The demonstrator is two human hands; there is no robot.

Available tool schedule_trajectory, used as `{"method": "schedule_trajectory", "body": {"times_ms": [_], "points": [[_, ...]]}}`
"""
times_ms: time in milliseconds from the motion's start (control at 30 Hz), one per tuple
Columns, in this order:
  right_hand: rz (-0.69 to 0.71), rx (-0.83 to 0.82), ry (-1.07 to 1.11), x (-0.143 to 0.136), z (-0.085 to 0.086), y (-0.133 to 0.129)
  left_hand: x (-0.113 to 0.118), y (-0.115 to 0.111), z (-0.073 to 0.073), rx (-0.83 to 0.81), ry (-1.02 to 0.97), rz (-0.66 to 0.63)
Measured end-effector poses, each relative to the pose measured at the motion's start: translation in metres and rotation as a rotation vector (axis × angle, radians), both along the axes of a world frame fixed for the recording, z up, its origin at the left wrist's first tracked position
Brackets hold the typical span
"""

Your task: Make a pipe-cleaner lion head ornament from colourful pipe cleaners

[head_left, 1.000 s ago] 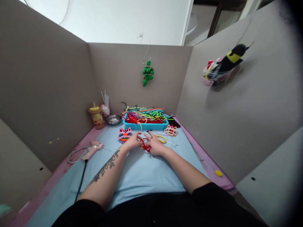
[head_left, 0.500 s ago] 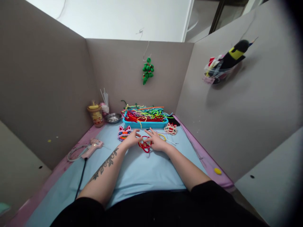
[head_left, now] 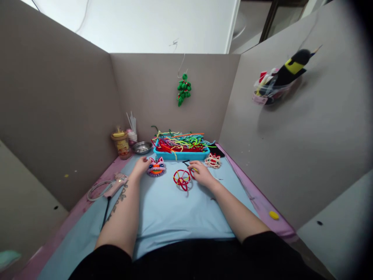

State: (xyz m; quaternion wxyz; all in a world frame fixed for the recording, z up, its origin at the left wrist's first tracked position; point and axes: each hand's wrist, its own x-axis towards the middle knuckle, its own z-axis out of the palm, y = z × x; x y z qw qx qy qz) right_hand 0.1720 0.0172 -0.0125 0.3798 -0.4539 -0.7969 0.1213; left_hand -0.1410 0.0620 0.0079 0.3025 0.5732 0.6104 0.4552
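Observation:
My left hand is beside a small purple, pink and orange animal head made of fuzzy pipe cleaners. Its fingers are loosely bent by the head's left ear, with no clear grip on it. My right hand curls over what look like scissors, with red and yellow loops and dark tips; my fingers partly cover them. Between the hands, an open red pipe-cleaner frame, with yellow strands across it, lies on the blue cloth. A cream and red animal head sits past my right hand.
A blue tray heaped with coloured pipe cleaners stands at the back. A metal bowl and a lidded cup are back left. The pink glue gun and its cord lie left. Grey partitions enclose three sides.
Both hands have come off the red frame, which now lies alone. My left hand has moved left past the purple head; my right hand has shifted right, onto the scissors. The view has tilted slightly.

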Motion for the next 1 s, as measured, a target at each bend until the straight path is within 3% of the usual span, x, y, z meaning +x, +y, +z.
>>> {"method": "schedule_trajectory", "body": {"times_ms": [200, 400, 533, 600, 733, 1000], "points": [[0.005, -0.003, 0.016, 0.0, 0.0, -0.002, 0.01, -0.004, -0.003, -0.018, -0.072, -0.051], [0.006, -0.004, 0.031, 0.0, 0.001, -0.003, 0.006, -0.01, 0.019, 0.101, -0.205, -0.032], [-0.036, -0.003, 0.058, 0.0, 0.001, -0.001, 0.042, -0.021, 0.032, 0.231, -0.334, -0.118], [-0.044, 0.006, 0.067, 0.001, -0.001, 0.001, 0.071, -0.029, 0.031, 0.229, -0.337, -0.213], [-0.042, 0.051, 0.092, 0.003, -0.005, 0.006, 0.11, -0.039, 0.018, 0.242, -0.301, -0.249], [-0.038, 0.071, 0.092, 0.004, -0.008, 0.009, 0.11, -0.041, 0.007, 0.178, -0.365, -0.285]]}}
